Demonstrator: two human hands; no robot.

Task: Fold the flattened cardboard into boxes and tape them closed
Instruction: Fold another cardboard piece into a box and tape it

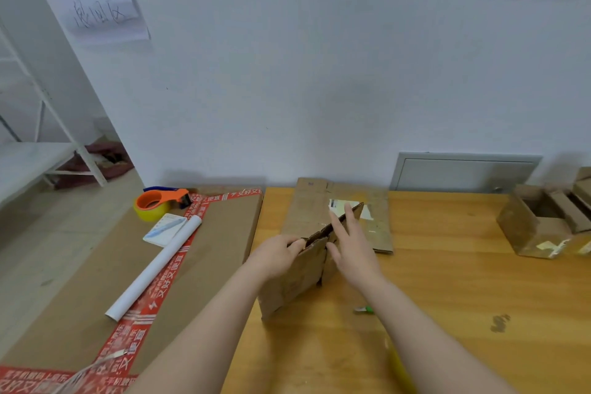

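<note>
- Here, at about ten o'clock from the hands, a tape dispenser [160, 201] sits on a large flat carton [224, 233] edged with red tape. A notepad [164, 229] and a white paper roll [153, 269] lie just beside it.
- The left hand [278, 254] grips the near top rim of the half-raised cardboard [297, 278], fingers curled over the edge.
- That cardboard stands on edge on the desk [447, 281] between the two hands. Its top edge runs from roughly seven o'clock to one o'clock.
- The right hand [351, 249] is spread wide and holds nothing, its straight fingers pressed against the cardboard's right face.
- As I judge it, squaring the box means parting the panels across that axis, and the right hand is nearer the far end at one o'clock.
- A flattened sheet [310, 211] lies at twelve o'clock just behind, and an open box [537, 227] stands well apart at two o'clock.
- The tape is well apart, nearer the left hand.
</note>
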